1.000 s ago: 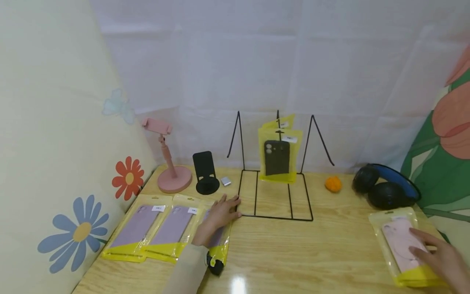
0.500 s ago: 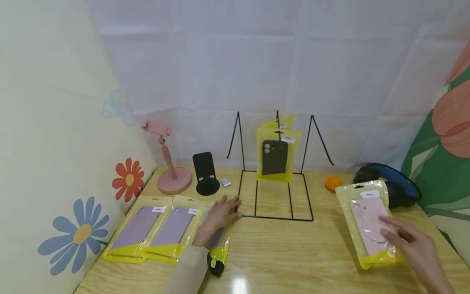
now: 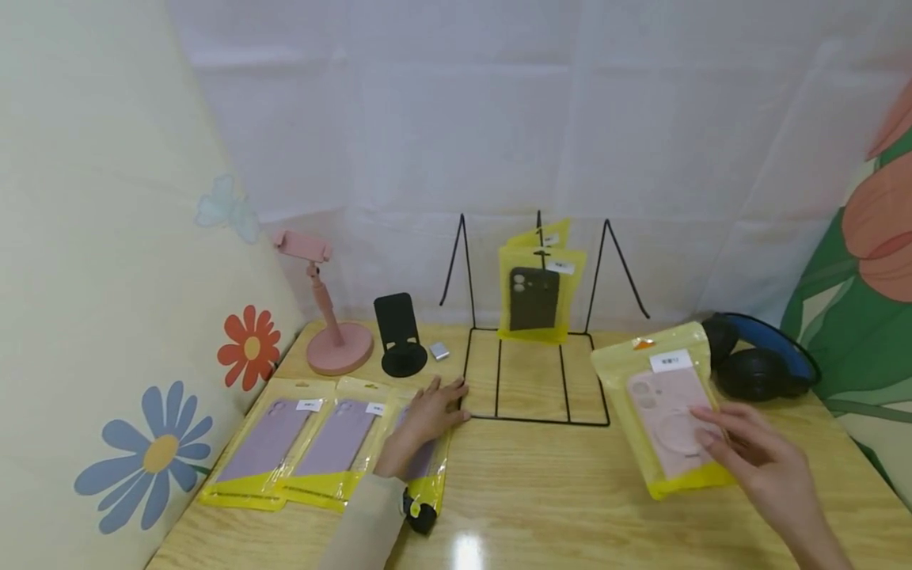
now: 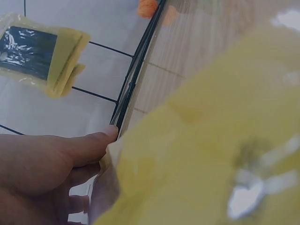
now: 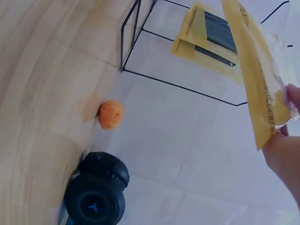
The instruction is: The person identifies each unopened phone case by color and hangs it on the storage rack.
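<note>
Pinched in my right hand [image 3: 765, 463], a pink phone case in a clear and yellow pouch [image 3: 651, 364] is held up over the table's right half, its white label facing me. At the front left corner of the black wire display rack [image 3: 534, 422], my left hand [image 3: 427, 416] grips the wire between thumb and fingers. Its thumb lies at the wire in the left wrist view. From the rack's middle hook hangs a bagged black phone case [image 3: 534, 299], another yellow pouch [image 3: 559, 231] behind it. The rack's left and right hooks carry nothing.
Purple phone cases in pouches [image 3: 264, 443] lie at the left, one partly under my left forearm. Behind them stand a pink phone stand [image 3: 338, 348], a black phone stand [image 3: 397, 317] and a small silver-white block [image 3: 439, 351]. Black headphones [image 3: 755, 372] and an orange ball [image 5: 111, 115] are right.
My right hand has lifted the pink phone case pouch off the table's right side and brought it leftward toward the rack. My left hand stays at the rack corner.
</note>
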A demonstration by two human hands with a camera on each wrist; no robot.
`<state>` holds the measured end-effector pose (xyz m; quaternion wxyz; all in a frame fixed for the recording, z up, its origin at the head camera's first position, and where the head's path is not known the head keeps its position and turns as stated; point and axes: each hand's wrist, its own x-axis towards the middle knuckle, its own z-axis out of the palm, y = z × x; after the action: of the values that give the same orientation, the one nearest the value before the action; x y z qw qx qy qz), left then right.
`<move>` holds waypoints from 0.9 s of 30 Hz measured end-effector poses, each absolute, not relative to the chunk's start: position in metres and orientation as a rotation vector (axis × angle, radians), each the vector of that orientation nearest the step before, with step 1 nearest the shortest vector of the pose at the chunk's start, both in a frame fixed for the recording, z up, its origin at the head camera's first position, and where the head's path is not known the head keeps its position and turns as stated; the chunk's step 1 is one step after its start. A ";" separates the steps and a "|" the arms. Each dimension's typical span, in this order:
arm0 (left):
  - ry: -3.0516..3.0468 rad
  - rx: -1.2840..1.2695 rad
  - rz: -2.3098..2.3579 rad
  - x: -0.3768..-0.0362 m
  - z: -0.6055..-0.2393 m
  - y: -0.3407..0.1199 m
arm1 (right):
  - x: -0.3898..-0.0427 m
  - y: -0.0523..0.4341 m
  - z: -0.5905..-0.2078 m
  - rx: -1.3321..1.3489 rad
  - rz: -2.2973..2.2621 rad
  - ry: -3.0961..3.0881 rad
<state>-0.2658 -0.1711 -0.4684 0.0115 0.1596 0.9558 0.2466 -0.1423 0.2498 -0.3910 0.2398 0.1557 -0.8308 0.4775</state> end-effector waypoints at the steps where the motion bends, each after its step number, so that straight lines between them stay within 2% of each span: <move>1: 2.982 0.499 0.770 -0.266 -0.468 -0.171 | -0.142 0.247 -0.390 0.424 1.302 -2.270; 11: 2.993 0.496 0.756 -0.266 -0.469 -0.173 | -0.152 0.233 -0.379 0.337 1.298 -2.217; 27: 2.990 0.508 0.762 -0.265 -0.470 -0.172 | -0.188 0.229 -0.394 0.200 1.471 -2.177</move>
<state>-0.2653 -0.1722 -0.4695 0.0074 0.1625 0.9561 0.2436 -0.1883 0.2286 -0.3937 0.2504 0.0736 -0.7999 0.5404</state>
